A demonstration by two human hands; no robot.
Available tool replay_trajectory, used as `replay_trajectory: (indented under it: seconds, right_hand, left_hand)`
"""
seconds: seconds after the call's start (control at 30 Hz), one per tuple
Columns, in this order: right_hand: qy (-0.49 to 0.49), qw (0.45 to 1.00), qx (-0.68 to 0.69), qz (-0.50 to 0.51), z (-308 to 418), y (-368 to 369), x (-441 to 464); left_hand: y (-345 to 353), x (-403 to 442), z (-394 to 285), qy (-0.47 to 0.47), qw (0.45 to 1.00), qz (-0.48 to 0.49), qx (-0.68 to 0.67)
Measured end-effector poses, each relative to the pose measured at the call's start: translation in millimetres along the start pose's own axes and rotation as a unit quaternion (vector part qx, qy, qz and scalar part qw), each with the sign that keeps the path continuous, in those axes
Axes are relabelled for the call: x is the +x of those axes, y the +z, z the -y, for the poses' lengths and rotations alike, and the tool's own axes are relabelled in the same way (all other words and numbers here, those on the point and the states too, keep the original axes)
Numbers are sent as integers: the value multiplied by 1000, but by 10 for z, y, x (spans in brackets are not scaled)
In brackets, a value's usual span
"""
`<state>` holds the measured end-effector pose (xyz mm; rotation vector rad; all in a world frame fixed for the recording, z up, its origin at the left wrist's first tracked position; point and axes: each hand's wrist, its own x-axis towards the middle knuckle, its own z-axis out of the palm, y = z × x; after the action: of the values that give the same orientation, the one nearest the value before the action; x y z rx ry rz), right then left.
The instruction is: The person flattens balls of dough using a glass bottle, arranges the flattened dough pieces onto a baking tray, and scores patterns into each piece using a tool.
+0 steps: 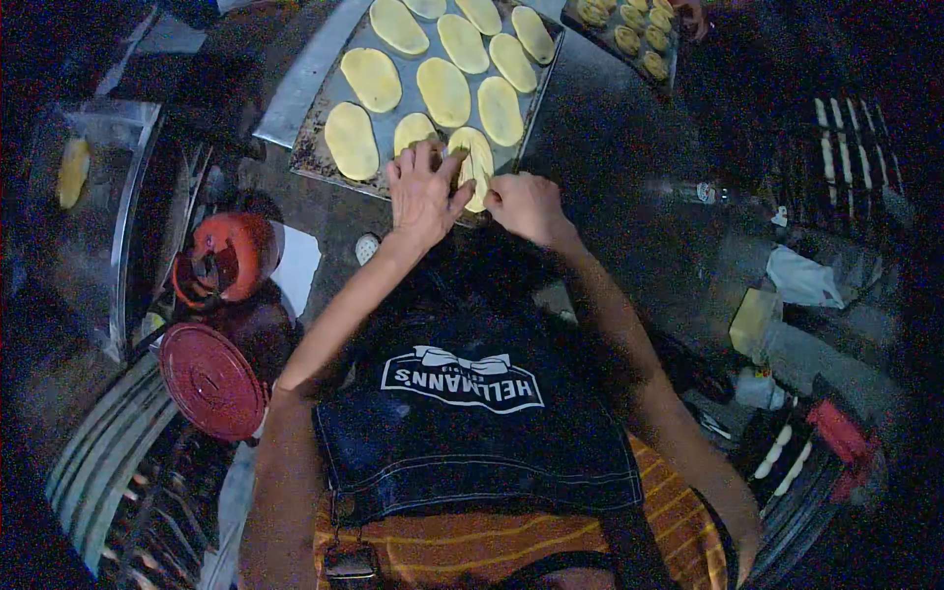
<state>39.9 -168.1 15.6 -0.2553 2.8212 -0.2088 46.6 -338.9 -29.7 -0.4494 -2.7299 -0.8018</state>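
The tray (313, 138) lies before you on the worktop (619, 138), dough pieces (443, 92) spread across it. At its near edge, one piece (478, 165) sits between your left hand (423, 192) and right hand (528, 205); your left also overlaps the piece (414, 128) beside it. Beyond, to the right, is a second tray (602, 34), another person's hand (693, 18) near it. On your left, a lid (211, 382) lies nearer you than a rounded container (236, 254). Far right, dough strips (831, 143) lie beyond a bag (804, 276).

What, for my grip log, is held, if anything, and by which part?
The left hand, open, touches the left side of the slit dough oval; whether the right hand, curled at the oval's lower right, holds anything cannot be told.
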Motion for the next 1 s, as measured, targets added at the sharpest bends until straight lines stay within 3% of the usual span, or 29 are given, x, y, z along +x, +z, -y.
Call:
replay_trajectory:
  seconds: [0.73, 0.9, 1.0]
  right_hand:
    - [57, 993, 64, 85, 27, 140, -559]
    - [49, 987, 150, 8, 325, 14, -244]
    - [30, 988, 151, -5, 522, 12, 96]
  left_hand:
    - [-155, -140, 41, -3, 1000, 26, -10]
    - [-300, -47, 491, -49, 997, -24, 48]
    - [-339, 121, 623, -31, 997, -32, 70]
